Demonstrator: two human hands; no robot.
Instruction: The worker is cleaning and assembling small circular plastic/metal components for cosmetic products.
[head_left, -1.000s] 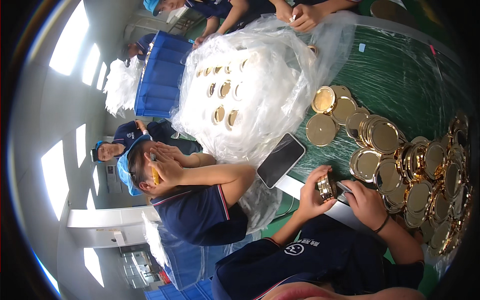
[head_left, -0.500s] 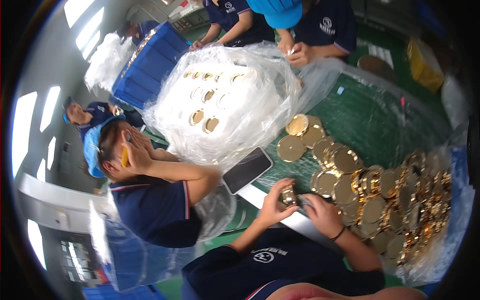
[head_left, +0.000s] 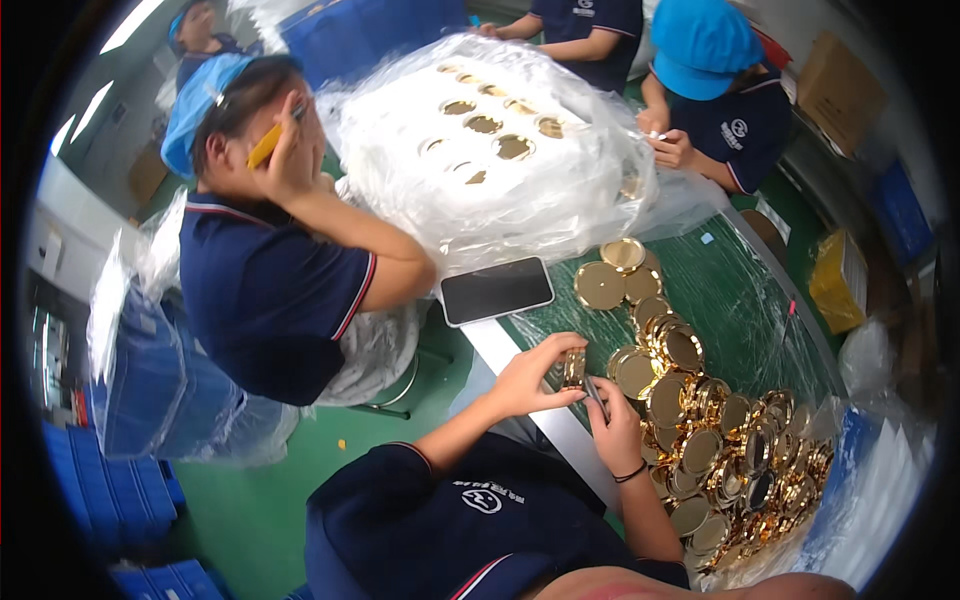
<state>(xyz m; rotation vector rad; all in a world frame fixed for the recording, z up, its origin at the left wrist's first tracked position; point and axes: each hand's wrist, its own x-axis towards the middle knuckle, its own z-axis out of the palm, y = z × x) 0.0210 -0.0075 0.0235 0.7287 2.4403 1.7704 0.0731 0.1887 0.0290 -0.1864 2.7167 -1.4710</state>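
Observation:
A shiny gold round metal part (head_left: 574, 367) is gripped on edge between the thumb and fingers of my left hand (head_left: 528, 382). Close beside it, my right hand (head_left: 618, 435) is closed around a slim grey tool (head_left: 597, 398) whose exact kind I cannot make out. The tool's tip points at the lower edge of the gold part; whether they touch is unclear. Just right of my hands, a heap of gold round parts (head_left: 700, 452) spreads over the green table (head_left: 740, 330). Several more discs (head_left: 600, 286) lie farther off.
A phone (head_left: 497, 291) lies at the table's left edge. Behind it, clear plastic film (head_left: 400, 215) wraps a white tray of gold parts. A seated person (head_left: 270, 290) on my left holds a yellow-handled tool (head_left: 264, 147). Another person in a blue cap (head_left: 705, 50) works across the table.
The whole view has swung, so the scene sits differently in the picture. Both hands keep hold of the gold part and grey tool, with the part now turned more upright.

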